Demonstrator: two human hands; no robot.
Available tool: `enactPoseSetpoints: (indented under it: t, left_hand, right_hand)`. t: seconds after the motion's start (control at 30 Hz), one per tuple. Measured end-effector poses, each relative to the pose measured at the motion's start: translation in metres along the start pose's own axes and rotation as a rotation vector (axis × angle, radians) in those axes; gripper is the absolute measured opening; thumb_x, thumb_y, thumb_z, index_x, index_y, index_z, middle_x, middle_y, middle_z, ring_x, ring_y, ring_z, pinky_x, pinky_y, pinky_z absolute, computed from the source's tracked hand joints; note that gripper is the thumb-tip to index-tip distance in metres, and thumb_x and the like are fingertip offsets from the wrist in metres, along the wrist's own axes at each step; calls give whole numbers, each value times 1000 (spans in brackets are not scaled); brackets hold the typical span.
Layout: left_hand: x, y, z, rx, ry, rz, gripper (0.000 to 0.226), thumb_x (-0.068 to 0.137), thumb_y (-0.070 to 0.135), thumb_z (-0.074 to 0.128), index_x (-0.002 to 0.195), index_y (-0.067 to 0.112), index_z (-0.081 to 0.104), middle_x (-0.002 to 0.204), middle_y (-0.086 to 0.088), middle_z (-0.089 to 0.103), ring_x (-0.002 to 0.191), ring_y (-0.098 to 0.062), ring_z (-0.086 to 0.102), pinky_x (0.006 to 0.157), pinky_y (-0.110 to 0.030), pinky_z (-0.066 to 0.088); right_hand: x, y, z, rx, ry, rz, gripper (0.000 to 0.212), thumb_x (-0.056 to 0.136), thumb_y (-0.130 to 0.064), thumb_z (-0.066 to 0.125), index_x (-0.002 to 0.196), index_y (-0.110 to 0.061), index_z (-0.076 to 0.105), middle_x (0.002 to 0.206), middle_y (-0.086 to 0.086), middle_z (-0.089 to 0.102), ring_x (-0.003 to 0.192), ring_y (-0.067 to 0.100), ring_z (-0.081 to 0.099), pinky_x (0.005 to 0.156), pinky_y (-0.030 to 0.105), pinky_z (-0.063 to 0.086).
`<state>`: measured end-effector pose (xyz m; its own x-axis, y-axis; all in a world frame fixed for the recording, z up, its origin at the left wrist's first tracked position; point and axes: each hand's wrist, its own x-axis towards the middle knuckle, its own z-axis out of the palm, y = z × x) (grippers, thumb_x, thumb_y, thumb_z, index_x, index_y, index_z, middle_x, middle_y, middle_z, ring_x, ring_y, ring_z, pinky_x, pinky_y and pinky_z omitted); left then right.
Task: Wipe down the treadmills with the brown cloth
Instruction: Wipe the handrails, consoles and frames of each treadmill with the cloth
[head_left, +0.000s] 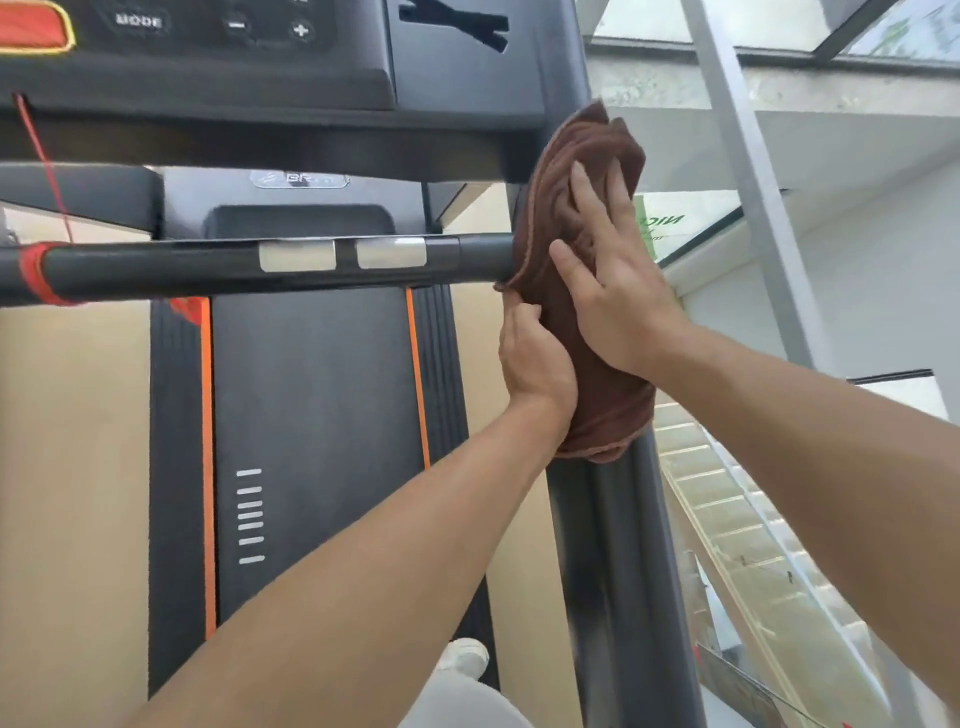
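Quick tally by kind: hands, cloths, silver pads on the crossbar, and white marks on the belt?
Hands: 2, left hand and right hand
Brown cloth: 1
Silver pads: 2
White marks: 7
Total: 12

Both arms reach forward: left hand curled in a grip, right hand pressing flat.

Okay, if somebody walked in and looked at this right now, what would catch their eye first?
Most likely the crumpled brown terry cloth draped over the dark grey right-side upright of the treadmill, right of centre. The right hand presses it flat with straight fingers, while the left hand grips its lower edge. Next, the bright orange stripes edging the black running belt below.
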<state>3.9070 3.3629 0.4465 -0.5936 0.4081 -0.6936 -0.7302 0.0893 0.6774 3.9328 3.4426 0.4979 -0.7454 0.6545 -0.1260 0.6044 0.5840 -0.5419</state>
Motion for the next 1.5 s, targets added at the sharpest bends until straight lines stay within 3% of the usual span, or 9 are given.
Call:
enactPoseSetpoints:
  t: [0.2, 0.3, 0.47, 0.67, 0.97, 1.2, 1.33, 1.4, 1.5]
  left_hand:
    - [-3, 8, -2, 12, -64, 53, 50, 98, 36, 36, 146, 35, 51, 133, -4, 64, 119, -26, 58, 107, -43, 45]
    - [1, -4, -7, -60, -122, 44, 78, 72, 69, 44, 143, 39, 54, 135, 1, 65, 123, -24, 60, 111, -43, 44]
    - [-31, -39, -17, -45, -174, 108, 80, 86, 59, 35, 162, 37, 21, 164, 3, 34, 148, -20, 37, 124, -44, 28]
    - [-98, -107, -48, 45, -134, 148, 76, 92, 59, 34, 162, 34, 19, 169, 6, 21, 153, -15, 27, 125, -44, 25]
    - [-222, -188, -98, 242, -131, 281, 55, 110, 41, 25, 163, 31, 16, 170, 8, 19, 155, -11, 18, 128, -40, 15]
    - [-301, -240, -119, 279, -65, 303, 52, 111, 42, 23, 162, 32, 18, 168, 11, 18, 153, -8, 19, 126, -33, 17]
    - [-322, -239, -138, 220, -37, 168, 55, 104, 45, 51, 154, 33, 31, 150, 5, 43, 136, -16, 46, 107, -28, 45]
    - [-317, -225, -152, 146, -28, 32, 83, 91, 41, 75, 154, 28, 24, 133, 6, 58, 121, -16, 57, 92, -23, 49]
    - [-294, -203, -170, 94, -162, -159, 109, 66, 51, 93, 154, 24, 35, 113, 7, 70, 118, -20, 64, 101, -40, 52]
  right_hand:
    - [24, -12, -6, -455, -98, -262, 40, 102, -38, 41, 139, -34, 55, 166, -5, 27, 157, 34, -7, 126, 46, -5]
    - [30, -23, -4, -548, -122, -286, 40, 94, -40, 39, 121, -20, 61, 148, -1, 54, 158, 25, 0, 126, 42, -9]
    - [-8, -17, 3, -480, -114, -215, 72, 88, -38, 44, 158, -36, 28, 169, -10, 18, 157, 25, -10, 127, 47, -8]
    - [-124, 7, 11, -130, -62, -10, 76, 89, -37, 57, 158, -45, 23, 170, -15, -7, 157, 20, 4, 124, 43, 18]
    - [-293, 43, 31, 362, -6, 187, 75, 100, -51, 53, 161, -43, 11, 160, -3, 38, 141, 19, 42, 118, 35, 32]
    - [-391, 57, 55, 426, 108, 183, 62, 106, -47, 41, 162, -34, 18, 164, -6, 32, 148, 15, 36, 121, 42, 32]
    - [-415, 53, 62, 216, 209, 44, 50, 107, -37, 40, 156, -40, 31, 164, -17, 29, 148, 13, 36, 112, 44, 44]
    - [-418, 53, 59, 86, 230, -38, 48, 105, -23, 46, 150, -39, 42, 162, -22, 31, 151, 15, 32, 107, 41, 45]
    - [-411, 46, 58, -20, 213, -68, 48, 98, -13, 51, 140, -35, 54, 158, -24, 38, 155, 18, 22, 109, 46, 43]
